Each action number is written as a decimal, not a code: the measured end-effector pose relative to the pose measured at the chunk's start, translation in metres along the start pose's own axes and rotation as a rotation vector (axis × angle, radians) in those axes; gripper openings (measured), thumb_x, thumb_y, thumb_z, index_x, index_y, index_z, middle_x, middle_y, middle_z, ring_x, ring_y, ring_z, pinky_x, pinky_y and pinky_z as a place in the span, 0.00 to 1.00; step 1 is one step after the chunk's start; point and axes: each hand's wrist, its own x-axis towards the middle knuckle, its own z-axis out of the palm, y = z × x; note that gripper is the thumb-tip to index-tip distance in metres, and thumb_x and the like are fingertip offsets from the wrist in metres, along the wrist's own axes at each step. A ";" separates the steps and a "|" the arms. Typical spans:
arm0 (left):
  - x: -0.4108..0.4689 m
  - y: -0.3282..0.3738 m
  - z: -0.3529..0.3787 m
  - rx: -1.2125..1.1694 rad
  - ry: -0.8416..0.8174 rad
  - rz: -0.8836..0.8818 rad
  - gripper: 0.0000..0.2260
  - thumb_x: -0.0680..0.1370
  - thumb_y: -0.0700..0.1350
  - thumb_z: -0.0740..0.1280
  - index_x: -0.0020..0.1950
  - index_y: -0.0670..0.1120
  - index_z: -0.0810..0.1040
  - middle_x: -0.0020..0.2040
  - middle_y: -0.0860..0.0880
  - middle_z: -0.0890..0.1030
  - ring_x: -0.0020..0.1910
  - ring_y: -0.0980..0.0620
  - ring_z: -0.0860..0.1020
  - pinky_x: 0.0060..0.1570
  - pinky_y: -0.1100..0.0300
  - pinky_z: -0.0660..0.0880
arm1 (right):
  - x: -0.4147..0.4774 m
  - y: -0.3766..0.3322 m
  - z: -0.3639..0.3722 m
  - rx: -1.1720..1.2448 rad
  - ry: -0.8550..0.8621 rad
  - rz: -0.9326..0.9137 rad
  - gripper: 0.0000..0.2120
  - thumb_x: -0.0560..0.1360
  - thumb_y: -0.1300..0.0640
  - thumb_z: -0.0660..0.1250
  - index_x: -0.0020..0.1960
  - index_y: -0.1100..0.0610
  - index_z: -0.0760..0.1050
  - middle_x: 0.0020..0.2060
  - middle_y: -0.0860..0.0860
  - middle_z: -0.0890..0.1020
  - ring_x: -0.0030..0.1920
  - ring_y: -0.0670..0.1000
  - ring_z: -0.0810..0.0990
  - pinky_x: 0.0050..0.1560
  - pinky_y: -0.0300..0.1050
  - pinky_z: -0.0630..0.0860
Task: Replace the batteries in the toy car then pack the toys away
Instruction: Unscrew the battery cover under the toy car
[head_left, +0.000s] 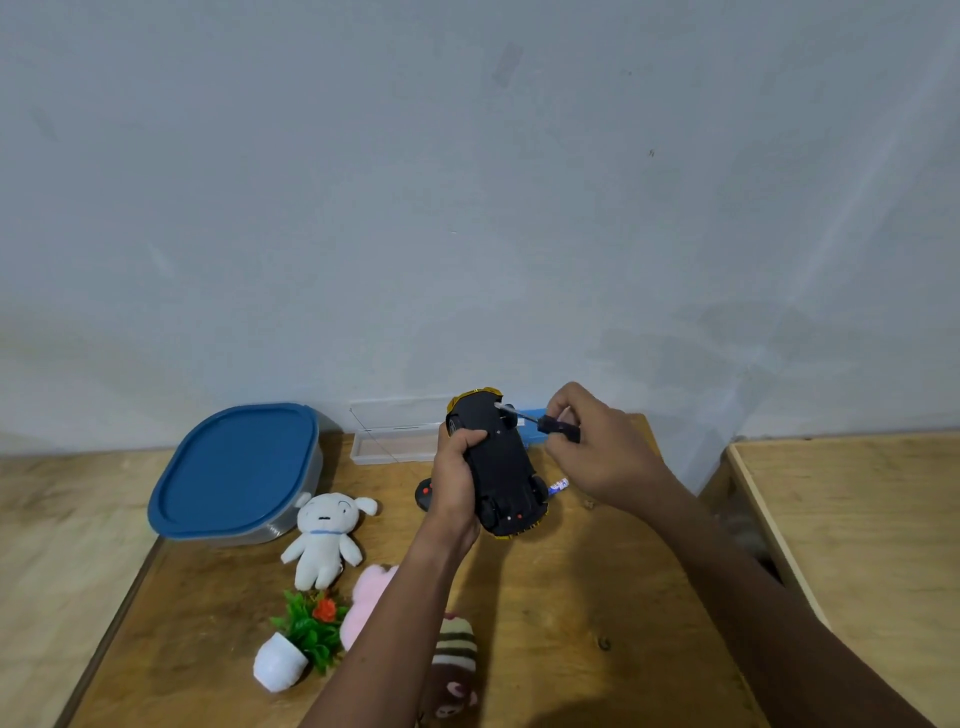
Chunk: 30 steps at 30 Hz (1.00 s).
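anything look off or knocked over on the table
The small potted plant lies tipped on its side near the table's front left, white pot toward the edge. Nothing else looks spilled or broken.

Grey wall (467, 182) behind; second wooden table (857, 519) right.

The left arm (395, 623) covers much of the pink plush (366, 603) and part of the striped plush (454, 657), whose lower end the bottom edge cuts off. The left hand (457, 483) hides most of the remote (425, 496). The battery (558, 486) label is too small to read. The car (501, 462) blocks the clear case's (395, 441) right end.
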 end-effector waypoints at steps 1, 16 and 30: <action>-0.001 -0.001 0.001 0.014 -0.004 0.003 0.29 0.67 0.49 0.69 0.67 0.39 0.72 0.56 0.30 0.79 0.48 0.35 0.80 0.47 0.38 0.80 | 0.001 -0.001 0.006 0.061 0.055 0.015 0.05 0.73 0.62 0.66 0.45 0.52 0.72 0.32 0.48 0.77 0.30 0.45 0.72 0.28 0.38 0.71; -0.007 -0.008 -0.002 0.262 -0.138 0.092 0.13 0.80 0.37 0.60 0.65 0.41 0.72 0.52 0.38 0.80 0.38 0.53 0.84 0.32 0.60 0.80 | 0.010 0.009 0.042 0.167 0.225 0.047 0.06 0.68 0.59 0.73 0.43 0.50 0.81 0.33 0.45 0.84 0.35 0.47 0.83 0.39 0.51 0.82; -0.006 -0.027 -0.003 0.414 -0.146 0.132 0.13 0.77 0.43 0.64 0.62 0.46 0.73 0.59 0.37 0.78 0.54 0.45 0.81 0.45 0.57 0.81 | -0.002 0.040 0.063 0.143 0.329 -0.056 0.10 0.68 0.57 0.73 0.48 0.49 0.80 0.32 0.44 0.82 0.34 0.44 0.82 0.34 0.50 0.82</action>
